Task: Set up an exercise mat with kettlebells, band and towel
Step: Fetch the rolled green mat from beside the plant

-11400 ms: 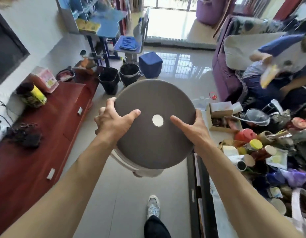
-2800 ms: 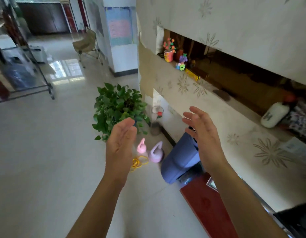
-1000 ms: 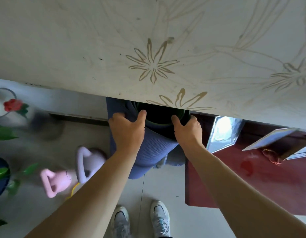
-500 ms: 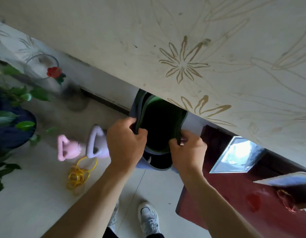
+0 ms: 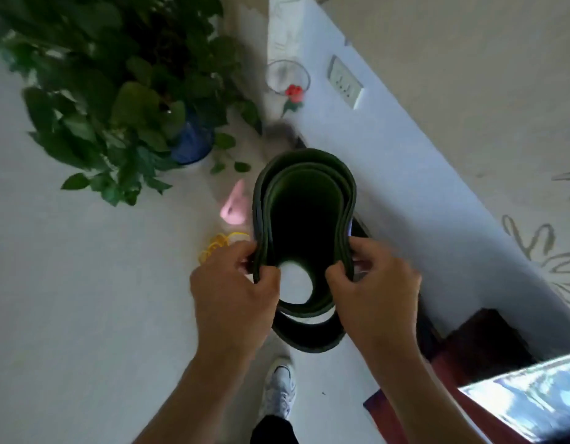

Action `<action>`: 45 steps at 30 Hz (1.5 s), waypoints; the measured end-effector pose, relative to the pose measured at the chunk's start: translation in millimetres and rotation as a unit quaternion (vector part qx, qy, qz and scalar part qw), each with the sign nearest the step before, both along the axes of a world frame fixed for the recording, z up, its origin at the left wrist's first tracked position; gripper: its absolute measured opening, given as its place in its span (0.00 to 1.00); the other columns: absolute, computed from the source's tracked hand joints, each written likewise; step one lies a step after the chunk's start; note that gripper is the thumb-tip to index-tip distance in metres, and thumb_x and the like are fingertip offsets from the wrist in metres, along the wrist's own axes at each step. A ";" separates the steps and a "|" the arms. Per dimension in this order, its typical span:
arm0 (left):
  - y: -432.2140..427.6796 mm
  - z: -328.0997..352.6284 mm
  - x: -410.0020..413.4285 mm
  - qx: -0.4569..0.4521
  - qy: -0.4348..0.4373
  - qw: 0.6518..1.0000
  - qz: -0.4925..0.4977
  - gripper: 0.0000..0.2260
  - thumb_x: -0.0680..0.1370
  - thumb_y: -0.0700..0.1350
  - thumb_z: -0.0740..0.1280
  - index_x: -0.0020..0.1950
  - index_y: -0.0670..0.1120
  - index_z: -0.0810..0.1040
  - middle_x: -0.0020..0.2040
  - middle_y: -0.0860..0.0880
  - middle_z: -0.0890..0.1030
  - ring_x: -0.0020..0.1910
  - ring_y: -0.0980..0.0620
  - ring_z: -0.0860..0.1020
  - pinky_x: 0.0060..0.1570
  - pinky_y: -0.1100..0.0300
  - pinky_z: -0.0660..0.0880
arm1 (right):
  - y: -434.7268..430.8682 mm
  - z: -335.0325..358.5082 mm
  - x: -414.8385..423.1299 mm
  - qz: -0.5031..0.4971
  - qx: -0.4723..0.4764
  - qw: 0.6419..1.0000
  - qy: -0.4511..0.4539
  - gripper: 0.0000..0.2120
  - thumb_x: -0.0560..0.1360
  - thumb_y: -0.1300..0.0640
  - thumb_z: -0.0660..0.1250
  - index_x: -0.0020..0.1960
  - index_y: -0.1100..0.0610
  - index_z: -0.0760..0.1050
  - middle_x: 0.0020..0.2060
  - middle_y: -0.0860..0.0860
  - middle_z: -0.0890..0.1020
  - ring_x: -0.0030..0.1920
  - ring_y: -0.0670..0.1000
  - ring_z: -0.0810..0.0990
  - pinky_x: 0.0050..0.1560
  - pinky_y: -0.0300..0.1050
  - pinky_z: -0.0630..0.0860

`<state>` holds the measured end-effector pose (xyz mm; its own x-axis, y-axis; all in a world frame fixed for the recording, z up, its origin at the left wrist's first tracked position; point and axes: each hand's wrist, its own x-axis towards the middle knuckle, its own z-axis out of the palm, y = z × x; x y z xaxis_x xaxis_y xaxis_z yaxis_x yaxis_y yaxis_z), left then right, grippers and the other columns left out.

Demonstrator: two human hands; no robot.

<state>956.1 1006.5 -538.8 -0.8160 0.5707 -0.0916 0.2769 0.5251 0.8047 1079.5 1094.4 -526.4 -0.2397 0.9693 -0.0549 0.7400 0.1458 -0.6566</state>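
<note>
Mat (image 5: pixel 309 158) now raised — apparently; hands (image 5: pixel 235 299) (image 5: pixel 373 296) grip.

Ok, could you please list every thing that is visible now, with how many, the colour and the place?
rolled exercise mat: one, dark green inside, centre, seen down its open end
kettlebell: one visible, pink, on the floor left of the mat, blurred
band: one, yellow, on the floor near the kettlebell
potted plant: one, green leaves in a blue pot, upper left
glass vase: one, clear, with a red flower, by the wall
wall socket: one, white, low on the wall
cabinet: one, dark red, lower right
shoe: one, white, bottom centre
left hand: grips the mat's rim, left side
right hand: grips the mat's rim, right side
</note>
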 end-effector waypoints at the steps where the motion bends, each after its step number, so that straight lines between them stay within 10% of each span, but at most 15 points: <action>1: -19.0 4.4 -9.2 -0.002 -0.007 1.000 0.021 0.07 0.68 0.44 0.71 0.44 0.49 0.86 0.36 0.54 0.84 0.37 0.56 0.83 0.45 0.52 0.80 | -10.2 5.8 -15.9 0.036 0.003 0.999 -0.004 0.10 0.68 0.61 0.73 0.48 0.54 0.85 0.38 0.49 0.84 0.38 0.46 0.81 0.42 0.44 0.79; 17: -296.6 43.1 -90.1 -0.027 -0.004 0.949 0.314 0.07 0.72 0.41 0.73 0.48 0.51 0.86 0.41 0.54 0.85 0.40 0.55 0.82 0.47 0.52 0.82 | -235.3 11.4 -174.1 0.368 -0.001 0.929 0.044 0.03 0.68 0.59 0.69 0.41 0.55 0.81 0.34 0.51 0.83 0.39 0.56 0.82 0.42 0.55 0.79; 21: -320.2 40.8 -118.0 -0.055 0.001 0.939 0.340 0.09 0.71 0.41 0.72 0.49 0.51 0.87 0.41 0.56 0.85 0.40 0.59 0.82 0.44 0.66 0.78 | -258.0 -5.3 -202.8 0.365 -0.045 0.926 0.080 0.08 0.67 0.55 0.66 0.42 0.56 0.82 0.34 0.52 0.83 0.38 0.56 0.82 0.42 0.56 0.79; 28: -310.6 37.0 -163.2 -0.080 -0.025 0.937 0.340 0.10 0.71 0.39 0.72 0.49 0.49 0.87 0.41 0.57 0.86 0.40 0.61 0.84 0.49 0.62 0.81 | -251.9 -16.6 -240.4 0.348 -0.090 0.930 0.078 0.08 0.67 0.55 0.66 0.37 0.60 0.78 0.29 0.55 0.79 0.34 0.56 0.76 0.40 0.54 0.75; 45: -216.2 1.2 -235.6 -0.055 -0.044 0.990 0.121 0.09 0.72 0.38 0.73 0.49 0.49 0.86 0.38 0.62 0.82 0.39 0.65 0.83 0.42 0.78 0.72 | -184.5 -28.4 -266.6 0.138 -0.100 0.985 0.021 0.10 0.67 0.52 0.65 0.43 0.55 0.80 0.38 0.53 0.81 0.41 0.56 0.81 0.45 0.55 0.79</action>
<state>720.5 790.4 -537.7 -0.9138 0.3416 -0.2196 0.0629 0.6535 0.7543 812.8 909.8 -554.8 -0.4979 0.8382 -0.2226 0.6627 0.2022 -0.7210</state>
